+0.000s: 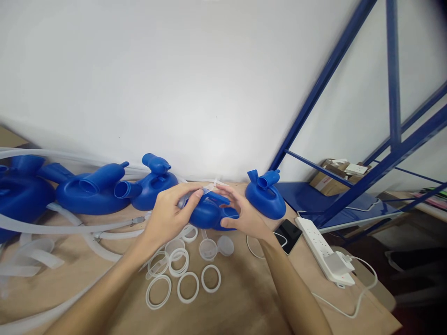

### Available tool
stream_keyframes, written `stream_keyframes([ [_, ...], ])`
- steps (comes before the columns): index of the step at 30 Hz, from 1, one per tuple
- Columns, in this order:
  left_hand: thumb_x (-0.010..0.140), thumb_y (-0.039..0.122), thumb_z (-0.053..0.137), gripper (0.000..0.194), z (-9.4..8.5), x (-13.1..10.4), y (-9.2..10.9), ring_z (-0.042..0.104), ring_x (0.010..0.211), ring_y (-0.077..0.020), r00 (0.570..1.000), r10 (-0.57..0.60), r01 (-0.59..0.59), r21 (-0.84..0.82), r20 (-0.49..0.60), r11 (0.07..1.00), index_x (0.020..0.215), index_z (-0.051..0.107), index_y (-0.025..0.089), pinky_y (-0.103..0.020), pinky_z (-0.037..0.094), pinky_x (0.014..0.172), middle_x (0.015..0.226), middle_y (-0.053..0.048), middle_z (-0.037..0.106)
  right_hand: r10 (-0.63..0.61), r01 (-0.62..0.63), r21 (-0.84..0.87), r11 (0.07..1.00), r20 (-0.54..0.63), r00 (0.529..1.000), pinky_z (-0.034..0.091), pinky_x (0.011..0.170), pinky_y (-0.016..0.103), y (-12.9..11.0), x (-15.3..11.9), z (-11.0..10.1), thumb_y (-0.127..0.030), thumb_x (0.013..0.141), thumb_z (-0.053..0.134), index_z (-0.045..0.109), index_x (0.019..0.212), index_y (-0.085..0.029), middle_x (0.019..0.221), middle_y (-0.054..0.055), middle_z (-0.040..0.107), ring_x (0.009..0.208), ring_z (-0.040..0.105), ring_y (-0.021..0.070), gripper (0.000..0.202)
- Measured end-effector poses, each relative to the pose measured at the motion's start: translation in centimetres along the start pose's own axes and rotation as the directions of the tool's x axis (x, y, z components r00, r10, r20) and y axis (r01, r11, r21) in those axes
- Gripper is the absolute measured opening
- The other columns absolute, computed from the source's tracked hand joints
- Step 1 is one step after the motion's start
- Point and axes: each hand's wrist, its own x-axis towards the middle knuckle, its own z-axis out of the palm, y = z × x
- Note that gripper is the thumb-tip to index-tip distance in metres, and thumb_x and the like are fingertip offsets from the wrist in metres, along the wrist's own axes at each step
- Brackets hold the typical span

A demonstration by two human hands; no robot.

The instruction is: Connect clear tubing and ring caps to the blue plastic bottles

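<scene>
In the head view, reading the clock from the blue bottle (pixel 203 215) between the hands, we are noting a brown table (pixel 244 293) with a pale wall (pixel 195 93) rising at 12 o'clock. A blue metal rack (pixel 393 74) is standing toward 2 o'clock, holding a cardboard box (pixel 326 181) on its shelf. A white power strip (pixel 314 242) is lying toward 4 o'clock; white rings (pixel 188 300) are lying around 6 and 7.

We are finding the bottle glossy, rounded and partly hidden by the hands. A clear plastic piece (pixel 210 187) is showing at its 12 o'clock edge. The left hand (pixel 169 209) is pinching this piece between thumb and fingers. The right hand (pixel 248 217) is curving around the bottle's 3 o'clock side, thumb and fingers parted; we cannot tell whether it is gripping.
</scene>
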Motion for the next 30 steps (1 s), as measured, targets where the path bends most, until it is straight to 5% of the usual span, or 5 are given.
stream_keyframes([
  [4,0.099,0.034,0.055,0.024,0.0,-0.3,-0.2,0.073,0.086,-0.0236,0.987,0.15,-0.157,0.127,0.061,0.979,0.097,0.076,0.021,-0.033,0.053,0.081,0.095,-0.006,0.08,-0.16,0.153,-0.193,0.969,-0.021,0.987,0.046,0.113,0.047,-1.4,-0.8,0.2,-0.069,0.092,0.064,0.061,0.141,-0.027,0.143,0.012,0.065,0.132,0.06,0.0291,0.064],
  [10,0.101,0.017,0.048,0.016,1.1,-1.3,0.0,0.066,0.079,-0.0207,0.869,0.458,-0.492,0.223,0.19,0.841,0.101,0.064,0.017,-0.031,0.048,0.07,0.088,-0.007,0.074,-0.29,0.255,-0.313,0.915,-0.067,0.955,0.048,0.107,0.043,-2.0,-1.6,3.1,-0.058,0.107,0.042,0.058,0.145,-0.026,0.125,0.01,0.069,0.118,0.063,0.0257,0.052],
  [16,0.103,0.019,0.045,0.013,1.2,-1.9,1.0,0.066,0.086,-0.0165,0.945,0.287,-0.297,0.049,0.157,0.954,0.102,0.058,0.02,-0.03,0.048,0.08,0.094,-0.002,0.071,-0.211,0.168,-0.178,0.97,-0.261,0.942,0.045,0.066,0.029,-1.2,-1.8,4.0,-0.054,0.109,0.038,0.065,0.131,-0.025,0.076,-0.001,0.057,0.066,0.052,0.0157,0.045],
  [20,0.105,0.024,0.04,0.022,1.3,-1.9,1.6,0.064,0.093,-0.0182,0.965,0.139,-0.129,-0.057,0.221,0.99,0.087,0.053,0.022,-0.035,0.043,0.095,0.097,0.0,0.071,-0.155,0.142,-0.068,0.988,-0.268,0.951,0.038,0.061,0.027,-1.3,-1.7,4.0,-0.054,0.107,0.048,0.064,0.117,-0.023,0.073,-0.003,0.053,0.064,0.047,0.0135,0.036],
  [30,0.094,0.028,0.052,0.031,1.3,-1.4,1.8,0.063,0.079,-0.0163,0.974,-0.058,0.08,-0.093,0.22,0.992,0.065,0.047,0.02,-0.028,0.044,0.071,0.085,-0.001,0.072,-0.096,0.121,0.127,0.985,-0.183,0.978,0.035,0.063,0.026,-1.9,-1.5,4.0,-0.048,0.099,0.061,0.059,0.095,-0.022,0.077,-0.003,0.053,0.067,0.044,0.0123,0.026],
])
